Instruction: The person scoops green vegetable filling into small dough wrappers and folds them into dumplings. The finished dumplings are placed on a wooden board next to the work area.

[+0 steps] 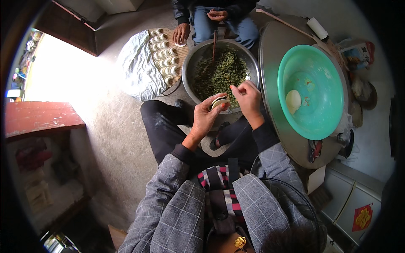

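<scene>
My left hand holds a round dough wrapper, slightly folded, with some dark green filling showing in it, above the near rim of a large metal bowl. To its right my right hand is raised with fingers bent together over the bowl; whether anything is pinched in it cannot be told. Chopped green filling fills much of the metal bowl, and chopsticks stand in it. Several dough wrappers lie in a green plastic basin on the right.
Rows of folded dumplings lie on a round slatted tray, partly under a crumpled cloth. Opposite sits another person, one hand at a wrapper on that tray. The basin stands on a round table close by my right arm.
</scene>
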`<action>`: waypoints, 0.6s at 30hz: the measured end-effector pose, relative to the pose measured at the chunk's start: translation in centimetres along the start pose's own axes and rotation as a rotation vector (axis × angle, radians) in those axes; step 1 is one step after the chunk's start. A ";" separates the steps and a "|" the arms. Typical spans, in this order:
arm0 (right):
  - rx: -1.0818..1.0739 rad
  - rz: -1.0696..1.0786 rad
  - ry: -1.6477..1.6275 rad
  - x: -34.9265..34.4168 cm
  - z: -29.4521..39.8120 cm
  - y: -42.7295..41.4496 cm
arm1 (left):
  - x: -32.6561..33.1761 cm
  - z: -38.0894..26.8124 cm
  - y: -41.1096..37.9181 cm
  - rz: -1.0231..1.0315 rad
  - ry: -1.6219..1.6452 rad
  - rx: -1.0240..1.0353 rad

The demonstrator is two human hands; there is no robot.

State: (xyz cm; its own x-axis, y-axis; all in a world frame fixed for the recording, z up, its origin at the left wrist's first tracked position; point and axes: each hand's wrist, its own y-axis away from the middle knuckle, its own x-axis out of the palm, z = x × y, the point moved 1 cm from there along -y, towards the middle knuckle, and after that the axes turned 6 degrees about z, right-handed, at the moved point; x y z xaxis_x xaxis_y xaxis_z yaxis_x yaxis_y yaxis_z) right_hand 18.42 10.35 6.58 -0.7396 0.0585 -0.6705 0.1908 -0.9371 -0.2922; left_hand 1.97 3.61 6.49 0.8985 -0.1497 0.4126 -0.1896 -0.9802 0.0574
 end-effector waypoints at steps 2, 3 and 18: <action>-0.033 0.118 0.207 2.1 -3.5 0.4 | 0.0 0.2 -0.3 0.002 0.036 0.029; -0.093 0.129 0.205 2.3 -3.2 0.1 | -0.1 0.1 -0.3 0.003 0.030 0.038; -0.310 0.329 -0.085 -3.3 6.3 -0.1 | 0.7 0.5 0.1 -0.028 -0.292 0.145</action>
State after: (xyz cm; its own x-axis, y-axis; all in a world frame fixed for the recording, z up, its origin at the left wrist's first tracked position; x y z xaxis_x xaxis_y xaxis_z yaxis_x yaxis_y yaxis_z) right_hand 16.82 8.05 13.10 -0.6550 -0.2659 -0.7074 0.5991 -0.7532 -0.2716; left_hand 2.72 3.39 6.34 0.9821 -0.1328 0.1338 -0.1238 -0.9896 -0.0734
